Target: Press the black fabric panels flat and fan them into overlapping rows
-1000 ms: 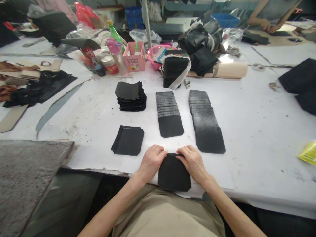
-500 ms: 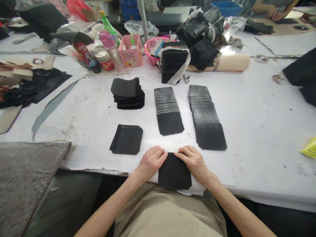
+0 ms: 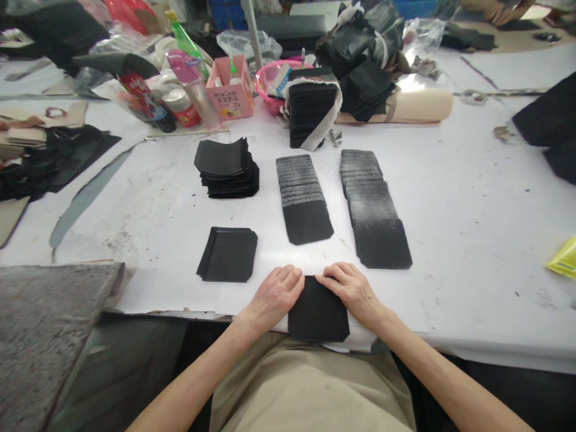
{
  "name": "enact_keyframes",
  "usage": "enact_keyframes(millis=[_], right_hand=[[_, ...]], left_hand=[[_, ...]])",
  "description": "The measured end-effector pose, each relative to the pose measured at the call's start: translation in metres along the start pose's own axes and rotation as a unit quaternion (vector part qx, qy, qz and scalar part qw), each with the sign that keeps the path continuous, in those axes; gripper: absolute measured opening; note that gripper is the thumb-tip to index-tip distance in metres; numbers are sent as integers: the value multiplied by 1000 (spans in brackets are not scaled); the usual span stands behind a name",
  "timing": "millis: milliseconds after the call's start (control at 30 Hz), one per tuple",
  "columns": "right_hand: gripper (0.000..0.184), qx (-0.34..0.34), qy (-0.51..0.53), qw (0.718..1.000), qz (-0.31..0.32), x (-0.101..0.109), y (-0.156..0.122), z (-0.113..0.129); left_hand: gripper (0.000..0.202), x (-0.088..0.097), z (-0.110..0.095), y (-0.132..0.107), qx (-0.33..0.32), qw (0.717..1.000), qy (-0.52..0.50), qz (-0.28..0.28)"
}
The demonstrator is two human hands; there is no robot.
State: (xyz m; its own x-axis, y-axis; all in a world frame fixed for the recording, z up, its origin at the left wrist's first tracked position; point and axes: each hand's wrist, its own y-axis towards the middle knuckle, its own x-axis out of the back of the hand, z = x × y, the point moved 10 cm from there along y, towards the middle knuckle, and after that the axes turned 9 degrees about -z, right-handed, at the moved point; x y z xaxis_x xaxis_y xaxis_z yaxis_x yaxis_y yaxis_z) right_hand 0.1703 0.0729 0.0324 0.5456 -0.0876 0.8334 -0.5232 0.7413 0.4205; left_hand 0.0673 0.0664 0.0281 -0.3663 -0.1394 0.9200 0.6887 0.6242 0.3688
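A flat black panel with cut corners [image 3: 318, 315], leather-like, lies at the table's front edge. My left hand [image 3: 279, 292] grips its far left corner, fingers curled and thumb on the edge. At the far right corner my right hand [image 3: 351, 291] pinches the same edge. Beyond my left hand lies a small pile of similar black panels [image 3: 231, 255]. Farther out are a fanned row of panels with greyish edges [image 3: 306, 204], a second, longer fanned row [image 3: 375, 210] to its right, and a taller stack of black pieces [image 3: 227, 168].
A strapped black bundle [image 3: 311, 114] stands behind the rows, near a pink basin [image 3: 265, 84] and a pink box [image 3: 230, 90]. A beige roll [image 3: 423, 108] lies at the back. Left is a grey slab [image 3: 54, 324]; at far right, a yellow packet [image 3: 562, 258]. Another person's hands [image 3: 499, 12] show at top right.
The view has shifted slightly. At the panel's far edge, the narrow raised strip between my thumbs now looks flatter. Both hands keep nearly the same place.
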Motion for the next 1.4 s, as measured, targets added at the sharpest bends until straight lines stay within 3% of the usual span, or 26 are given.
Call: enact_keyframes(millis=[267, 600, 933, 1400], right_hand=[[28, 12, -11, 1000, 3, -1, -1, 2], [27, 28, 12, 999, 15, 6, -3, -7], [26, 26, 21, 999, 41, 2, -8, -15], [25, 18, 33, 999, 34, 12, -16, -23]], left_hand=[[33, -2, -4, 3, -27, 999, 18, 17], [32, -1, -5, 4, -30, 999, 29, 28], [18, 9, -4, 1, -25, 999, 20, -35], [24, 15, -3, -13, -10, 999, 31, -39]])
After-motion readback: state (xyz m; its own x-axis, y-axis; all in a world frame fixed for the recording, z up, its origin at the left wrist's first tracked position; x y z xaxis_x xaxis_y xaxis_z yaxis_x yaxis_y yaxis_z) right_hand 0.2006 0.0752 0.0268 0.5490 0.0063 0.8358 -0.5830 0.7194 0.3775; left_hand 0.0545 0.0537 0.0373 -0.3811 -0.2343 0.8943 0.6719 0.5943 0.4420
